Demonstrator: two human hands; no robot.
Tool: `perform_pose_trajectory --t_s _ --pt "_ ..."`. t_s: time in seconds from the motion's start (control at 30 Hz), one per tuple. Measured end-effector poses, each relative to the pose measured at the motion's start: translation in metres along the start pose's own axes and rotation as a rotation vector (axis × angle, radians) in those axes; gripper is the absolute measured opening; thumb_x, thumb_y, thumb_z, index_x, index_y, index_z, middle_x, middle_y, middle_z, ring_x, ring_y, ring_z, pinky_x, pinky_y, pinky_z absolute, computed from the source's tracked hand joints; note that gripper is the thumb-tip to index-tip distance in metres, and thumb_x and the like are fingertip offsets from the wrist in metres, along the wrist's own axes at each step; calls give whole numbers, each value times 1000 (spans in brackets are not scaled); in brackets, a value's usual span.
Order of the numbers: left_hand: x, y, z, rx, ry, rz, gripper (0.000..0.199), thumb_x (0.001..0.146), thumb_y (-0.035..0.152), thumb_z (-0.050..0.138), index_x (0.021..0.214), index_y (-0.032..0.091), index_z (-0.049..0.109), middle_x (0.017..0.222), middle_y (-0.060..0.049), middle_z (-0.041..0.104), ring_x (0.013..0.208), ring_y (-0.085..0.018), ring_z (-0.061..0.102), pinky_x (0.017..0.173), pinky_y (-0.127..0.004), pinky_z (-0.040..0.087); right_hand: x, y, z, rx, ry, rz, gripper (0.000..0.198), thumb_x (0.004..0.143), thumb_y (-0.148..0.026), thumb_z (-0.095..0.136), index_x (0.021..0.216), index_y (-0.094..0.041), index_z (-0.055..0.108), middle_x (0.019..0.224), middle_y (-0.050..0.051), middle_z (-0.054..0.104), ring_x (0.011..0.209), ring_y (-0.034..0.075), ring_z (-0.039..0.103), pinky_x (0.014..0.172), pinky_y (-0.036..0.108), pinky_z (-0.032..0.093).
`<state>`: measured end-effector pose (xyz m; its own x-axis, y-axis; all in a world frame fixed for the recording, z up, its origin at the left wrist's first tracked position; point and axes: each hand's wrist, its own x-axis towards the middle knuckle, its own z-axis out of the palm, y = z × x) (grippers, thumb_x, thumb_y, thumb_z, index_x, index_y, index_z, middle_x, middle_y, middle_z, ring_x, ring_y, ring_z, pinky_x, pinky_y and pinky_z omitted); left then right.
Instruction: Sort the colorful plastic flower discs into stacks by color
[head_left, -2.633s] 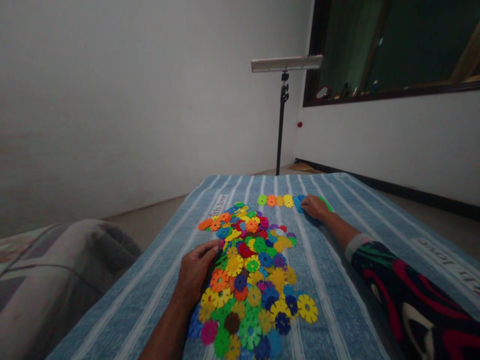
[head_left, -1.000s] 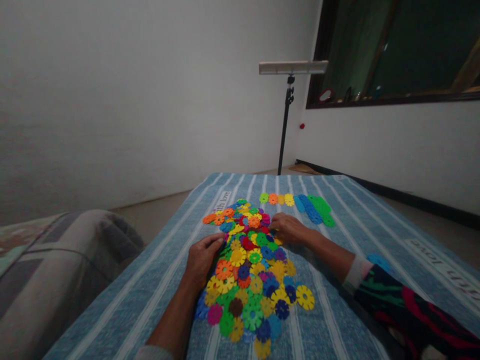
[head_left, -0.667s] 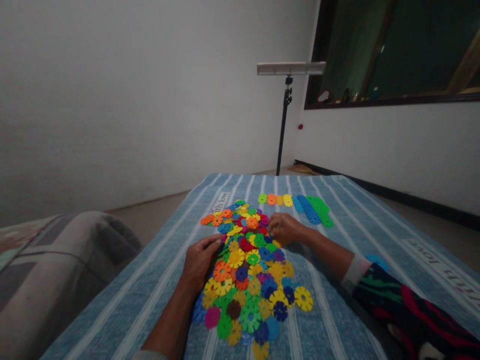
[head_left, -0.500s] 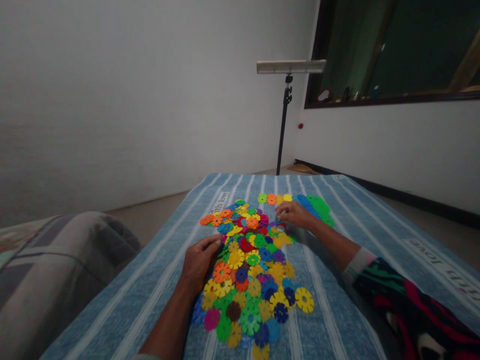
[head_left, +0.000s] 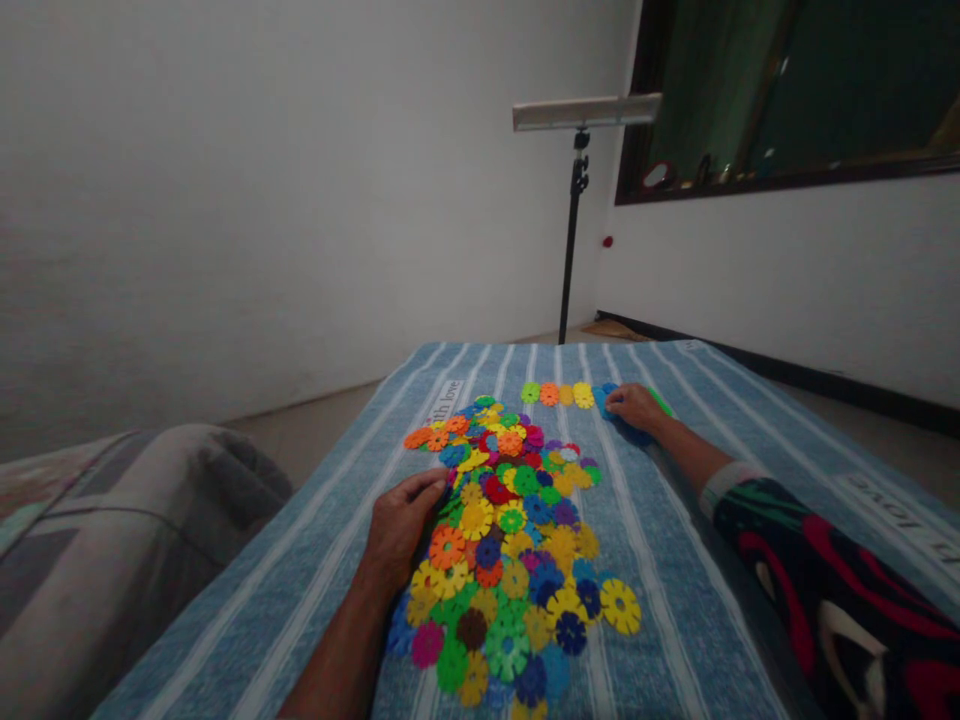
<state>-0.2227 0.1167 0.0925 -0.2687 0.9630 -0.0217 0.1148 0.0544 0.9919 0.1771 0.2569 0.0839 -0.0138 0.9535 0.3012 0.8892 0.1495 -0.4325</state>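
Pile of discs (head_left: pixel 510 540): flat, flower-shaped, notched edges, mixed colours, overlapping; lies on the blue striped cloth (head_left: pixel 247 620), stretching lengthwise away from the viewer. One yellow disc (head_left: pixel 620 606) juts out at the pile's right edge, near end.

Left hand (head_left: pixel 405 510): at the pile's left edge, about midway along, fingers together and slightly bent, tips touching the outer discs beside a pink one. Whether a disc is gripped, cannot tell.

Row of sorted colours, beyond the pile's far right side and apart from it. Order, left to right: light green disc (head_left: pixel 531 393), orange disc (head_left: pixel 550 394), dark yellow disc (head_left: pixel 566 395), bright yellow disc (head_left: pixel 583 396), then blue discs (head_left: pixel 602 402) and green discs (head_left: pixel 661 402), both partly covered by the right hand (head_left: pixel 636 408).

Right hand: well to the right of the pile's far end, fingers curled down over the blue discs; fingertips partly hidden, so whether a disc is held, cannot tell. Patterned sleeve (head_left: pixel 810 580) on that arm, right of the pile.

Printed lettering (head_left: pixel 446 398) on the cloth just left of the pile's far end. Grey fabric (head_left: pixel 165 520) left of the pile, past the cloth. Black stand (head_left: pixel 571 240) with a flat panel (head_left: pixel 585 112) on top, beyond the pile.
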Motion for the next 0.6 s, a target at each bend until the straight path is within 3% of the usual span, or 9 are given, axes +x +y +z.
perform_pose_trajectory --t_s 0.27,0.6 --pt "-1 2 0 3 7 1 44 51 46 81 87 19 80 100 -8 79 99 -29 69 92 -39 51 0 6 5 -73 6 13 17 71 -13 62 68 -18 79 73 4 73 77 19 67 68 24 44" --pt "-5 7 3 -30 16 -39 42 49 43 81 84 19 80 96 -7 79 95 -27 69 88 -36 53 -6 -5 -1 -114 44 -35 20 77 -13 63 85 -18 81 97 10 75 96 25 67 83 30 48"
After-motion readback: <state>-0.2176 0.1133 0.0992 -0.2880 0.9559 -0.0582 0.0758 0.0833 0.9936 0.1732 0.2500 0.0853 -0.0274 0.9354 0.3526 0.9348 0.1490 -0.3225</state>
